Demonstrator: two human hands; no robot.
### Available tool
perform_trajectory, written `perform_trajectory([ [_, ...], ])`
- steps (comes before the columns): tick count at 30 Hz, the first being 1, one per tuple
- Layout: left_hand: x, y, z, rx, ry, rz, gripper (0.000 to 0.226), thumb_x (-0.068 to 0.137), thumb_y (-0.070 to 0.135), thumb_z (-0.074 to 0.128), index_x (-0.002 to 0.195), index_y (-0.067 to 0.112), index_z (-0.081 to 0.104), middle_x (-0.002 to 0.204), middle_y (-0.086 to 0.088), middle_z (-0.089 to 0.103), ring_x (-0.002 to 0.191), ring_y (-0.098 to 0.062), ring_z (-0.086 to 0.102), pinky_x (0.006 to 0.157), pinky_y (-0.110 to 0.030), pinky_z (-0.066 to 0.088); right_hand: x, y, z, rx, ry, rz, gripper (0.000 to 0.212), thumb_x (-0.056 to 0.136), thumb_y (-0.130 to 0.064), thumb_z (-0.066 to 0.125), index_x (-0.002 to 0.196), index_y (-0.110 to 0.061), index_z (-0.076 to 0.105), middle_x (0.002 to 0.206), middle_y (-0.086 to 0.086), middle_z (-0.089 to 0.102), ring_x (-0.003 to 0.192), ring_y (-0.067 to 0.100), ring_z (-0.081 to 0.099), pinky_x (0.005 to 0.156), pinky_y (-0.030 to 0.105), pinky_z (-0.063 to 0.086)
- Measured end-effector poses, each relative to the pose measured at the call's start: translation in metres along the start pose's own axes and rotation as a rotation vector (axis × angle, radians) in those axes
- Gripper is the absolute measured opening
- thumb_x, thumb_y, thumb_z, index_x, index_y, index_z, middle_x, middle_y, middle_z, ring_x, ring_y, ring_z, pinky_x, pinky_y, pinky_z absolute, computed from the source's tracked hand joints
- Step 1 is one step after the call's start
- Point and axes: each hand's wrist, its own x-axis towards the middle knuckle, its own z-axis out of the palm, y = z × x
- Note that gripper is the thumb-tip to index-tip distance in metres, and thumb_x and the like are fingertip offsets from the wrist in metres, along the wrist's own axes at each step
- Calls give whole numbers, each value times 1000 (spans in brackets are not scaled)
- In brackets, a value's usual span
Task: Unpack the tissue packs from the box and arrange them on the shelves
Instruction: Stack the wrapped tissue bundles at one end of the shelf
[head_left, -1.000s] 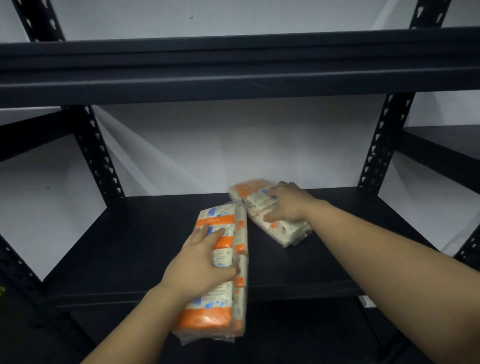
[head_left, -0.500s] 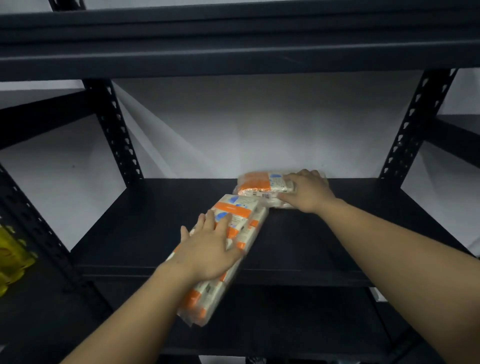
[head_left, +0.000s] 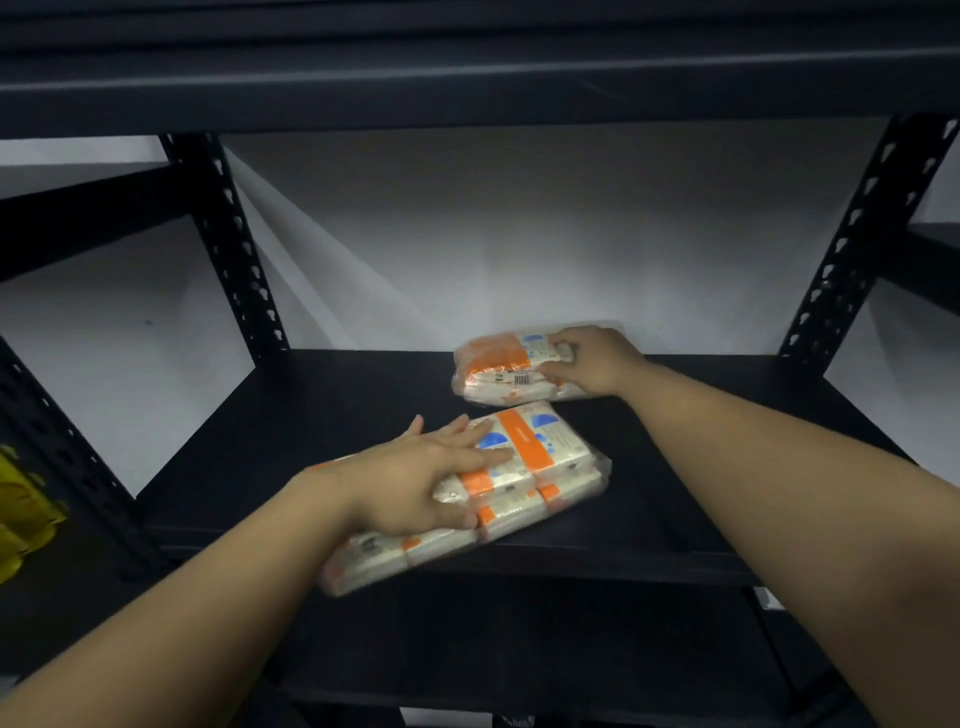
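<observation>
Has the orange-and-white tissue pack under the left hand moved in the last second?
Yes. The orange-and-white plastic-wrapped tissue pack has slid further onto the black metal shelf, swinging rightward; less overhangs the front edge.

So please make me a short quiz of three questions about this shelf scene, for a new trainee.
1. True or false: the near tissue pack sticks out over the front edge of the shelf.
2. Which hand lies flat on the near pack: A left hand, B right hand?
3. Fill in: the far tissue pack lies near the shelf's ____ edge.

Key: 1 true; 2 A; 3 back.
</observation>
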Motion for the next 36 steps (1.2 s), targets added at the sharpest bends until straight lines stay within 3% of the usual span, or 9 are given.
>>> perform_trajectory([
  [5,29,9,-13,94,-26,40,74,100,59,57,161,53,17,174,17,-7,160,-14,-11,124,-57,-12,-21,-7,-9,169,-33,-13,53,91,-50,71,138,-30,61,132,-8,67,111,13,66,100,41,54],
  [9,24,9,-10,116,155,-39,79,92,71,58,161,49,24,172,12,17,157,-19,21,129,-54,17,-61,-7,-9,202,21,-7,54,93,-53,69,142,-33,59,134,-12,61,113,11,63,91,30,54],
  [11,12,2,-8,70,225,-70,87,86,76,63,159,47,27,164,10,31,148,-19,34,122,-46,33,-79,-7,-5,208,29,-20,53,90,-56,69,139,-35,62,139,-10,61,112,8,61,86,26,51],
  [15,-17,-30,-10,-47,198,-181,102,68,91,63,156,50,31,143,12,46,131,-14,48,113,-44,44,-113,-17,10,75,57,-127,75,80,-81,57,143,-39,57,150,-9,54,139,16,45,114,47,40],
  [17,-29,-44,-9,-162,187,-221,111,60,97,60,156,50,31,135,14,49,123,-11,54,110,-41,47,-125,-28,19,4,62,-163,77,82,-83,54,146,-41,52,154,-9,49,144,18,38,119,53,32],
  [21,-36,-51,-3,-320,224,-179,102,63,94,60,152,46,43,132,17,57,116,-7,62,102,-34,54,-146,-42,40,-48,110,-76,73,90,-76,54,153,-41,43,165,-6,33,151,18,19,122,50,19],
  [28,-11,-25,4,-316,238,-62,83,79,72,74,151,39,48,132,18,59,114,-4,62,101,-32,54,-187,-30,41,-58,259,173,79,90,-77,50,158,-41,32,170,-3,19,156,20,8,125,50,16],
  [32,17,10,14,-333,282,-63,94,65,87,66,145,41,52,131,16,64,113,-8,64,99,-39,56,-214,-17,34,-17,372,318,79,89,-73,57,155,-33,35,164,0,29,149,23,24,119,51,31],
  [36,42,49,17,-370,273,-60,93,65,87,64,143,38,54,130,13,67,113,-9,65,99,-42,57,-233,4,28,162,408,381,72,90,-68,59,149,-30,42,151,-3,43,135,17,44,105,43,47],
])
